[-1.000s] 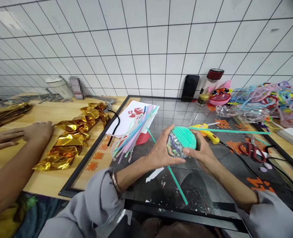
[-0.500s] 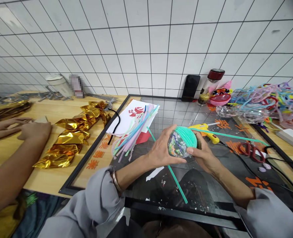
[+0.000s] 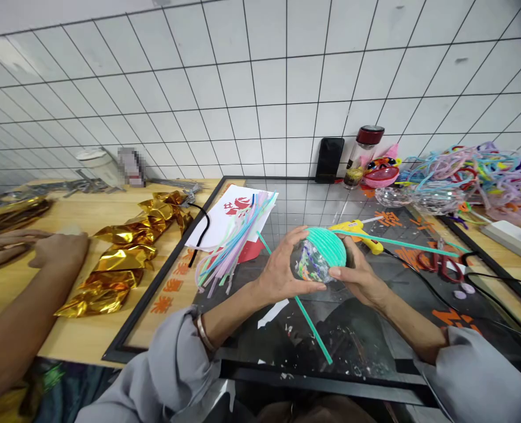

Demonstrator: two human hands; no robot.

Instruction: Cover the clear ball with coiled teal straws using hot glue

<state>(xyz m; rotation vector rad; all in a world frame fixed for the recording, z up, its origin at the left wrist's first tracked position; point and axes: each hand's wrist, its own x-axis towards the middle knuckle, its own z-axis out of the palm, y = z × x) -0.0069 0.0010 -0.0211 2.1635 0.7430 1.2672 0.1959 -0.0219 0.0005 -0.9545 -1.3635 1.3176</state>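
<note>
A clear ball (image 3: 317, 255) with glittery bits inside is half covered in coiled teal pipe cleaner. My left hand (image 3: 280, 270) cups its left side, fingers curled round it. Its right side rests in my right hand (image 3: 356, 273), thumb pressed on the lower edge. A loose teal pipe cleaner strand (image 3: 401, 243) runs from the ball to the right. Another teal stick (image 3: 307, 314) lies on the glass mat beneath my hands.
A yellow glue gun (image 3: 358, 230) lies just behind the ball. Pastel pipe cleaners (image 3: 231, 247) lie on white paper at left, red scissors (image 3: 437, 261) at right, a tangled pile (image 3: 485, 176) far right. Gold foil (image 3: 123, 252) and another person's hands (image 3: 44, 249) occupy the wooden table.
The ball has turned slightly in my hands and the loose teal strand has dropped lower. The other person's hands have drawn together on the wooden table.
</note>
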